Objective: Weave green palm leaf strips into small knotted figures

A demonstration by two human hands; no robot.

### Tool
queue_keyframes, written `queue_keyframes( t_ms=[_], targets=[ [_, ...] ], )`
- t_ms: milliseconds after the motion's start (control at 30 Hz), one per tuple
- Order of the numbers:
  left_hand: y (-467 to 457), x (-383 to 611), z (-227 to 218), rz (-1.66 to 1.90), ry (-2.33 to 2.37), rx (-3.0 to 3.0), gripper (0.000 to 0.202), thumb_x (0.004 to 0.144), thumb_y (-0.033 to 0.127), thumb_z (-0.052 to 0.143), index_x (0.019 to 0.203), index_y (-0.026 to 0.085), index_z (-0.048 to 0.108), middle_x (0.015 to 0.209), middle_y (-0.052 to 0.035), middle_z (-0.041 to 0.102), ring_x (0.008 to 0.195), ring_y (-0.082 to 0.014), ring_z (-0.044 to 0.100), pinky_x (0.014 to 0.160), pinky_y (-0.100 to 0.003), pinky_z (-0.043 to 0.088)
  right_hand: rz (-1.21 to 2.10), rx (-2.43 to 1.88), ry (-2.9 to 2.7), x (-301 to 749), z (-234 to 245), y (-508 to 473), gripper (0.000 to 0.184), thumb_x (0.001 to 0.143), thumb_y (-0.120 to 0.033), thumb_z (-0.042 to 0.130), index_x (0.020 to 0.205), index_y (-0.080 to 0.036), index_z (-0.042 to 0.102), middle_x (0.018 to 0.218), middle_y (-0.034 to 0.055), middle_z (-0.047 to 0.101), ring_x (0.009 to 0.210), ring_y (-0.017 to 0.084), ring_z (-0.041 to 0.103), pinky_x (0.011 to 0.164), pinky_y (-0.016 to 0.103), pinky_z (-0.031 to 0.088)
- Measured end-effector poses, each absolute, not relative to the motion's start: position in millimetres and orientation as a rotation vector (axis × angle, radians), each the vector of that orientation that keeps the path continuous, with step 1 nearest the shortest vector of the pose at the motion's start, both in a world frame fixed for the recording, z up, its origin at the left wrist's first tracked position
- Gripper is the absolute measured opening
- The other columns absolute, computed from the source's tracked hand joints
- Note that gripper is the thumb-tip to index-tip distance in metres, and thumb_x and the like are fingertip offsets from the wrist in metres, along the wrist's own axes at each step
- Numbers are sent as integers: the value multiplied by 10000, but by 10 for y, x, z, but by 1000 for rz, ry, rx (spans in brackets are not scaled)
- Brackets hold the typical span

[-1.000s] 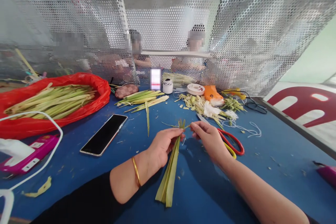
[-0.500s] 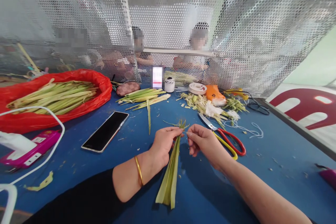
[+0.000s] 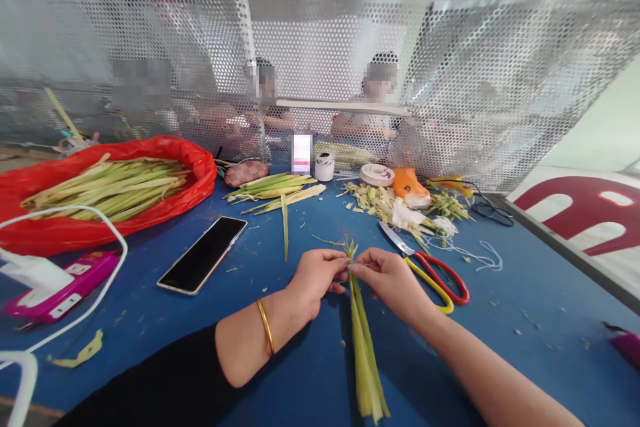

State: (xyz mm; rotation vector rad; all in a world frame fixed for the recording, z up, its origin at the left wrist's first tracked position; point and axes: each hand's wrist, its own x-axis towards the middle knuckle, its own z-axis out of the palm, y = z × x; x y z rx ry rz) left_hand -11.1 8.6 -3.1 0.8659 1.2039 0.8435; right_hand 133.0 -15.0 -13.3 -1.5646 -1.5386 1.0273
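Note:
A bundle of green leaf strips (image 3: 365, 353) hangs down toward me, its narrow top pinched between both hands. My left hand (image 3: 317, 280), below a gold bangle (image 3: 266, 327), has thumb and forefinger closed at the left of the bundle's top. From the other side my right hand (image 3: 390, 277) pinches the same spot; a thin thread may be there, too small to make out. Short frayed ends stick up above the fingers. Just right of my right hand lie scissors (image 3: 425, 267) with red and yellow handles.
A red bag (image 3: 200, 180) full of leaf strips lies left, near a phone (image 3: 203, 255) and a purple power strip (image 3: 65, 287). Further back are loose leaves (image 3: 275, 185), a white jar (image 3: 324, 167), a tape roll (image 3: 377, 175) and scraps (image 3: 380, 200). A perforated metal screen (image 3: 325, 47) stands behind; people sit beyond.
My right hand has come left to meet the left hand at the bundle's top. The bundle's lower end has swung to the right.

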Motion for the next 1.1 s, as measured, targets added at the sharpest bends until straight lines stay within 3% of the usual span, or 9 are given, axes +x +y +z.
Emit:
queue_keyframes(
  t_ms=[167, 433, 533, 700, 900, 1100],
  targets=[
    [114, -115, -9, 773, 1211, 900, 87, 770, 26, 607, 757, 94, 659, 599, -25, 622, 521, -91, 578, 509, -212, 516, 1079, -1641, -1499, 1345, -174, -121, 212, 745, -387, 602, 689, -183, 590, 505, -60, 469, 396, 81, 395, 346, 191, 336],
    [153, -185, 10, 659, 1098, 1031, 201, 640, -11, 657, 797, 110, 693, 686, -17, 658, 618, -114, 626, 614, -240, 536, 1173, -1638, -1363, 1365, -128, -104, 147, 675, -308, 611, 638, -166, 592, 456, -80, 447, 324, 48, 355, 308, 179, 298],
    [156, -196, 31, 625, 1088, 1137, 189, 638, 27, 663, 799, 117, 701, 697, -20, 657, 640, -121, 620, 605, -237, 519, 1195, -1614, -1336, 1376, -115, -110, 167, 668, -324, 624, 630, -166, 590, 452, -77, 452, 327, 47, 353, 312, 183, 294],
    [158, -192, 32, 627, 1176, 1282, 199, 697, 179, 660, 887, 132, 693, 713, -38, 680, 591, -137, 614, 465, -215, 419, 1193, -1591, -1347, 1373, -134, -115, 180, 668, -340, 639, 634, -168, 599, 463, -76, 452, 345, 52, 364, 318, 187, 321],
    [202, -214, -148, 701, 1201, 1547, 285, 610, 121, 674, 880, 174, 599, 677, -18, 700, 592, -157, 632, 569, -249, 453, 1245, -1585, -1339, 1344, -142, -115, 127, 668, -266, 634, 615, -176, 561, 398, -92, 431, 330, 56, 377, 330, 174, 353],
    [200, -244, -126, 632, 1349, 1753, 252, 594, 128, 675, 761, 210, 504, 680, 0, 680, 587, -151, 605, 550, -241, 401, 1264, -1614, -1357, 1335, -124, -111, 104, 697, -210, 606, 621, -181, 541, 390, -95, 419, 355, 63, 401, 333, 159, 371]
  ],
)
